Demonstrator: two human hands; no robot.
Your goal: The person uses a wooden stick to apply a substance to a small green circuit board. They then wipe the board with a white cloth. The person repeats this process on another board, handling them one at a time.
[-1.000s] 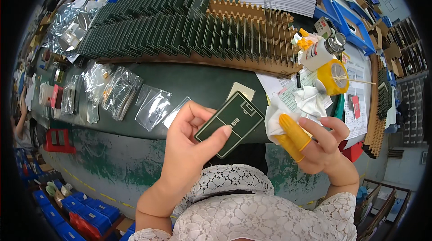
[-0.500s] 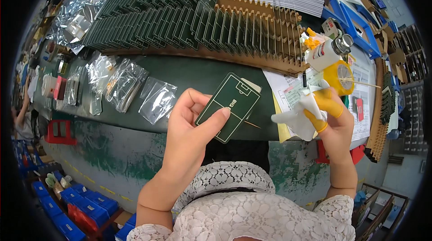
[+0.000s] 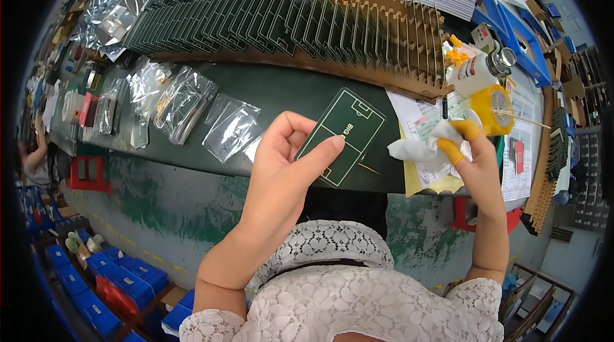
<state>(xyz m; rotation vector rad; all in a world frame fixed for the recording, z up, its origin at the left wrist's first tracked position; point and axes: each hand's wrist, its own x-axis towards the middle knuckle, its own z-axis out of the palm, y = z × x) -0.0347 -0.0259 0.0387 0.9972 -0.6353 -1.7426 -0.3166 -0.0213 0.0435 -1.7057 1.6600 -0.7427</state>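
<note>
My left hand (image 3: 291,156) pinches a flat green card (image 3: 353,126) with white pitch-like lines, thumb on its face, tilted above the table's front edge. To its right, my right hand (image 3: 476,160) grips a crumpled white cloth (image 3: 416,149); yellow finger cots cover at least two of its fingers. The cloth is apart from the card. A thin wooden stick (image 3: 369,168) shows beside the card's lower right edge. Beyond both hands, a notched brown rack (image 3: 384,89) holds rows of similar green cards (image 3: 256,25) standing on edge.
A white bottle with a metal top (image 3: 472,75) and a yellow tape roll (image 3: 494,108) stand right of the rack, near printed papers (image 3: 519,172). Clear plastic bags (image 3: 231,126) lie on the left of the green table (image 3: 288,89). Blue trays (image 3: 511,41) sit far right.
The view has shifted, so the table items sit slightly right and higher. My right hand has bunched the cloth differently. The left hand keeps its pinch on the card.
</note>
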